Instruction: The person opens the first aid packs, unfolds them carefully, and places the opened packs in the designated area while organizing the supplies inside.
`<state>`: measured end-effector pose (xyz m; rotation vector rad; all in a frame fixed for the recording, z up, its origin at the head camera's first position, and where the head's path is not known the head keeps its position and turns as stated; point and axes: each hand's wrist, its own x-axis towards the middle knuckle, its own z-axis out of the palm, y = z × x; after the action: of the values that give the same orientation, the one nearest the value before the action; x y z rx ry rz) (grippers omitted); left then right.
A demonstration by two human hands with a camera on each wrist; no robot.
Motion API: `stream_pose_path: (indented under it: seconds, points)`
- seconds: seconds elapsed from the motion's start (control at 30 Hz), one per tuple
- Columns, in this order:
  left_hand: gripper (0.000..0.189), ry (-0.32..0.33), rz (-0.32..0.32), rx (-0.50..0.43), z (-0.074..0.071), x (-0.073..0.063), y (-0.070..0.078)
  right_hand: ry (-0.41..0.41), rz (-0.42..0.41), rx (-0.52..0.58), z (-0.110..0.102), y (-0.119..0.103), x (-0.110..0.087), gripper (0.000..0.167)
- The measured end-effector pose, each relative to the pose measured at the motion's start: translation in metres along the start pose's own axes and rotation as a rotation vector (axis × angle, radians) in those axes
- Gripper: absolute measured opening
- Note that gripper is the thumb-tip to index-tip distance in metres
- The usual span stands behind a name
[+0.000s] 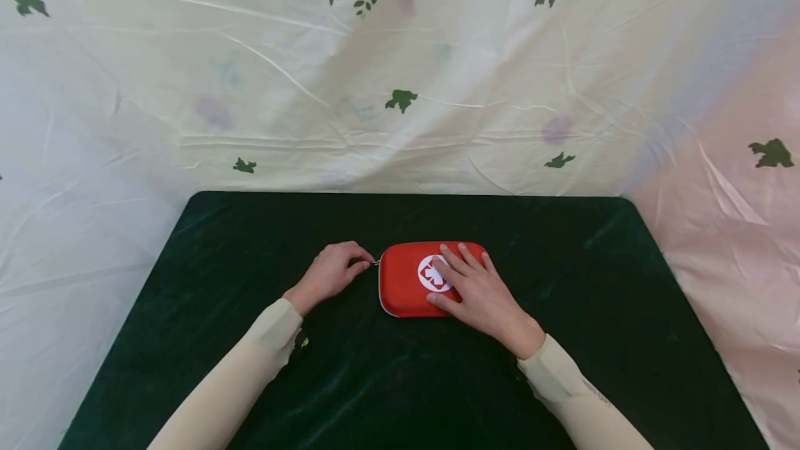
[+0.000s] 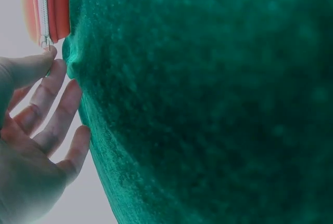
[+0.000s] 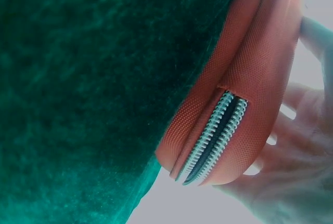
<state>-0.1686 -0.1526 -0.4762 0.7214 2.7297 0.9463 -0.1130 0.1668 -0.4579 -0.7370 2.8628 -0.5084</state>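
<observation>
A red zippered first-aid case (image 1: 400,290) lies flat on the dark green cloth, a white round emblem with a cross on its lid. At its left end my left hand (image 1: 334,269) pinches the small metal zipper pull (image 2: 47,44) between thumb and index finger, the other fingers spread apart. My right hand (image 1: 484,297) rests on the right part of the lid with fingers extended, partly covering the emblem. The right wrist view shows the zipper teeth (image 3: 216,135) parted in a narrow gap at one end. The inside of the case is hidden.
Dark green velvety cloth (image 1: 387,380) covers the table. Behind it and at the sides hang pale curtains (image 1: 475,144) with green leaf prints. A small yellow-green spot shows beside the left sleeve.
</observation>
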Motion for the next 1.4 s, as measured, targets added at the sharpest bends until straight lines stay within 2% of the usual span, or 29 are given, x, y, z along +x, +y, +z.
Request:
stream_pose_path:
  seconds: [0.1, 0.23, 0.33, 0.47, 0.6, 0.8, 0.97, 1.0, 1.1, 1.2, 1.23, 1.3, 1.4]
  points:
    - [0.022, 0.001, 0.059, -0.020, 0.007, 0.001, -0.016, 0.000, 0.001, -0.001, 0.000, 0.000, 0.000, 0.077]
    - [0.022, 0.001, 0.058, -0.024, 0.007, -0.002, -0.016, -0.001, 0.003, -0.003, 0.000, 0.001, 0.000, 0.078]
    - [0.020, 0.005, 0.025, -0.018, 0.001, -0.006, -0.002, -0.003, 0.003, 0.001, 0.000, 0.000, 0.000, 0.078]
    - [0.020, 0.016, 0.047, -0.056, 0.009, -0.005, -0.017, -0.003, -0.001, 0.010, 0.001, 0.000, 0.000, 0.078]
    - [0.018, 0.044, 0.087, -0.091, 0.022, -0.001, -0.039, -0.004, 0.000, 0.010, 0.001, 0.000, -0.001, 0.078]
    - [0.019, 0.077, 0.122, -0.085, 0.032, 0.003, -0.055, 0.001, -0.003, 0.009, 0.001, 0.001, -0.001, 0.078]
    - [0.019, 0.068, 0.102, -0.097, 0.031, 0.003, -0.053, 0.004, -0.007, 0.007, 0.001, 0.002, -0.001, 0.078]
    - [0.019, 0.057, 0.109, -0.089, 0.027, 0.000, -0.045, 0.004, -0.005, 0.006, 0.001, 0.002, -0.001, 0.078]
    - [0.018, 0.036, 0.116, -0.091, 0.023, -0.002, -0.039, 0.001, 0.002, 0.004, 0.001, 0.002, -0.001, 0.078]
    - [0.018, 0.040, 0.123, -0.089, 0.024, -0.002, -0.040, -0.002, 0.007, 0.008, 0.001, 0.001, -0.001, 0.078]
    - [0.018, 0.054, 0.121, -0.100, 0.028, 0.000, -0.047, -0.003, 0.007, 0.010, 0.001, 0.001, -0.001, 0.078]
    - [0.018, 0.038, 0.088, -0.091, 0.022, -0.004, -0.035, -0.002, 0.005, 0.011, 0.001, 0.000, -0.001, 0.078]
    - [0.018, 0.028, 0.081, -0.069, 0.024, -0.004, -0.040, -0.001, 0.003, 0.008, 0.001, 0.000, -0.001, 0.078]
